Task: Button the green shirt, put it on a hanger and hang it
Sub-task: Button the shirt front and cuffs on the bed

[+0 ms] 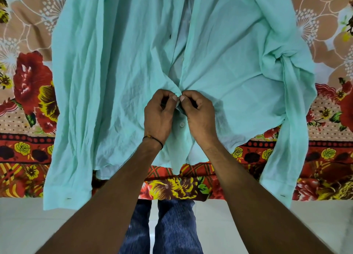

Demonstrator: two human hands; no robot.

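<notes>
The fingers (174, 97) of both hands are seen curled, thumb tips almost touching, and the two front edges of the green shirt (114, 63) are pinched between them at the centre line. The left hand (158, 116), with a dark thread band (152, 138) at its wrist, is set on one placket edge; the right hand (200, 116) is set on the other. Whether a button is caught between the fingertips cannot be made out, as it is covered by the thumbs.

Just below the pinch, one white button (181, 124) is seen fastened. Above the hands the front is parted in a narrow gap.

The shirt is spread flat on a bed covered by a flowered sheet (28, 93), its hem toward the person. The hem is laid close to the bed's near edge, and both cuffs (66, 187) are hung past that edge over the pale floor (38, 225). Sheet is left showing on either side of the shirt. Legs in blue jeans (172, 225) are stood against the bed, between the forearms.
</notes>
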